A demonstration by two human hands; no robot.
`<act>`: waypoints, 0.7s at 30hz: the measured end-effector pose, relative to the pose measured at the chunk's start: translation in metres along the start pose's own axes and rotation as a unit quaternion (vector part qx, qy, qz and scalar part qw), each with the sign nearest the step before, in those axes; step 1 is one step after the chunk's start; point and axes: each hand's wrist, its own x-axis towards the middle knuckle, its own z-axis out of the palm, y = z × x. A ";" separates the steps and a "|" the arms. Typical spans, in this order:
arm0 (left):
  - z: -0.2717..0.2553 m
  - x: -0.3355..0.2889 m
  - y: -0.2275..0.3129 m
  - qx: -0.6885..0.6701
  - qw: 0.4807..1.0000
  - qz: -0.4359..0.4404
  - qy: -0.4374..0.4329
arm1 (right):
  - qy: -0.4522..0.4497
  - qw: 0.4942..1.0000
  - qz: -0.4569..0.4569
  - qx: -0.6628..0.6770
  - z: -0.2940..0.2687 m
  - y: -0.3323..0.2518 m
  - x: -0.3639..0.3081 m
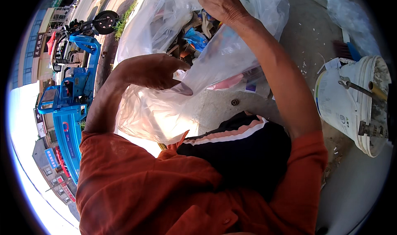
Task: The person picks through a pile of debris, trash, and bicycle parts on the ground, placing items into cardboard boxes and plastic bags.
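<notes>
A large clear plastic bag lies spread in front of me with its mouth gaping. Mixed rubbish fills it, including a crumpled blue wrapper and brown scraps. My left hand rests at the near left of the mouth, thumb and fingers apart, with one fingertip against the film. A small white piece shows in the gap between them. At the far side of the bag, my right hand reaches over the plastic. The top of the picture cuts off its fingers, so their grip is hidden.
A dirty white bucket with tool handles lies tipped at the right, beside a blue-and-dark brush. A small round metal part is on the concrete near my knee. Behind the bag at left stands a blue cargo tricycle.
</notes>
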 end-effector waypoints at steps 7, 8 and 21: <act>-0.025 -0.015 0.015 0.050 0.985 -0.163 -0.018 | -0.570 0.807 0.147 0.057 -0.059 -0.023 -0.055; -0.040 0.000 0.031 0.016 0.967 -0.249 -0.058 | -0.451 0.875 0.161 0.064 -0.077 -0.013 -0.064; -0.022 0.058 0.147 0.422 0.866 0.211 0.163 | -0.156 0.734 0.532 0.393 -0.291 -0.121 -0.336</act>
